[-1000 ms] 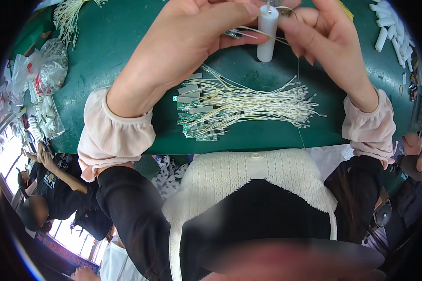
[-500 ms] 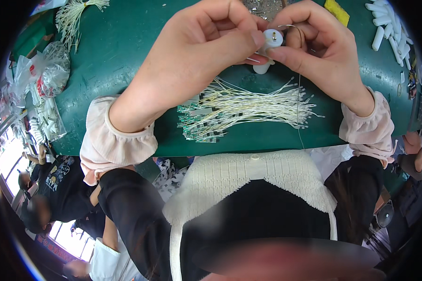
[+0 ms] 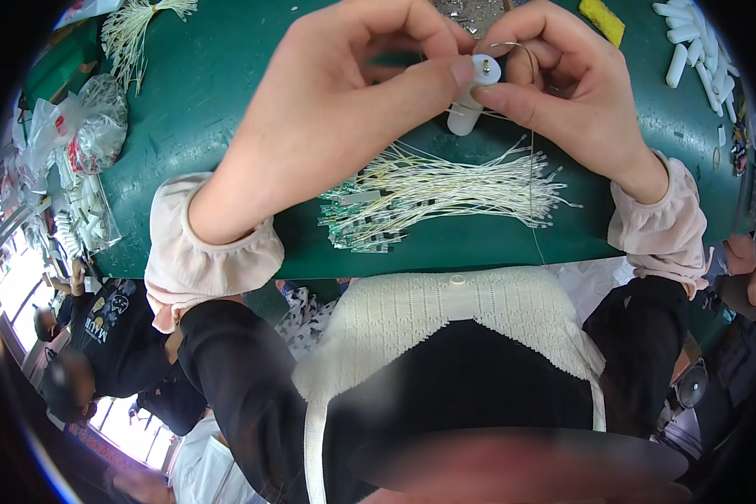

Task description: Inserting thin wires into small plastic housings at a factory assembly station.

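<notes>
Between my two hands is a white plastic cylinder (image 3: 463, 120) with a round cap (image 3: 485, 69) that has a small brass-coloured pin at its centre. My left hand (image 3: 353, 97) pinches the piece from the left with thumb and fingers. From the right, my right hand (image 3: 575, 105) presses its thumb against the cap's edge, fingers curled. A thin metallic wire (image 3: 522, 52) loops by the right fingers, and a fine strand hangs down past the table edge. Just below lies a bundle of thin white wires (image 3: 470, 191) with small green circuit boards (image 3: 357, 220) at its left end.
White tubes (image 3: 685, 35) are piled at the far right, near a yellow sponge (image 3: 601, 23). A tray of metal bits (image 3: 470, 13) sits beyond my hands. Another wire bundle (image 3: 134, 38) and plastic bags (image 3: 97, 122) lie left on the green table (image 3: 202, 92). Other people (image 3: 118, 336) are at left.
The white cylinder has shifted slightly left, and its lower body has swung into fuller view below the cap. Both hands keep their grip. The wire bundle stays put.
</notes>
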Action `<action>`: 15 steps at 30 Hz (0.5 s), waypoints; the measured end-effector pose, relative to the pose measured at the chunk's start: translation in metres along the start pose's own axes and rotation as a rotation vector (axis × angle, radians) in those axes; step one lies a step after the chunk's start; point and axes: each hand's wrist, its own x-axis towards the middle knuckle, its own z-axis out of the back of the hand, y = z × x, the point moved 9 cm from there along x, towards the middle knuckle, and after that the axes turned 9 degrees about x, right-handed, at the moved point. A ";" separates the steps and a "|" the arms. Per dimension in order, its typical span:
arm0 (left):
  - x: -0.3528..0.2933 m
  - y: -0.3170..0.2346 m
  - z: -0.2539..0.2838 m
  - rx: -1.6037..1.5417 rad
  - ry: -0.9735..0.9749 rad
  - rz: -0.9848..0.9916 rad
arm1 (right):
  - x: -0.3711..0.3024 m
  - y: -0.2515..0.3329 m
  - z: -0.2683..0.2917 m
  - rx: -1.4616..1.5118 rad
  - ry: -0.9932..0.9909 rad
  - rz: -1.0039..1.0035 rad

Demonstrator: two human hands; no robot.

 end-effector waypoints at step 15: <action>-0.020 -0.062 -0.013 1.041 0.003 -0.561 | -0.011 0.002 0.005 0.131 0.146 0.172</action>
